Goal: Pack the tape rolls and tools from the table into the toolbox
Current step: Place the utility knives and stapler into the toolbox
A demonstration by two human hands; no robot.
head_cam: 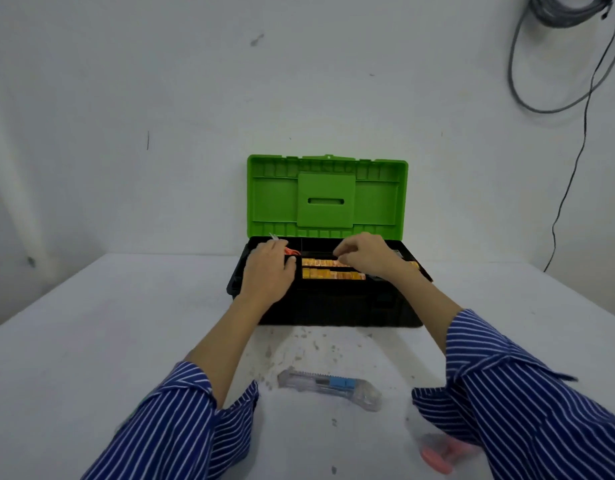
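The toolbox [334, 306] stands open at the far side of the table, with a black base and a green lid [327, 195] upright against the wall. Its top tray holds rows of orange pieces [328, 273]. My left hand [269, 268] lies palm down over the tray's left end, on a tool with an orange handle [292, 251] whose silver tip [273, 236] sticks out beyond the fingers. My right hand [363, 256] hovers over the tray's middle with its fingertips pinched; I see nothing between them. A clear utility knife with a blue slider [328, 384] lies on the table near me.
A blurred pink round object [437, 455] lies by my right sleeve at the table's near edge. The white tabletop [126, 323] shows scuff marks in front of the toolbox. Grey cables [576, 81] hang on the wall at the upper right.
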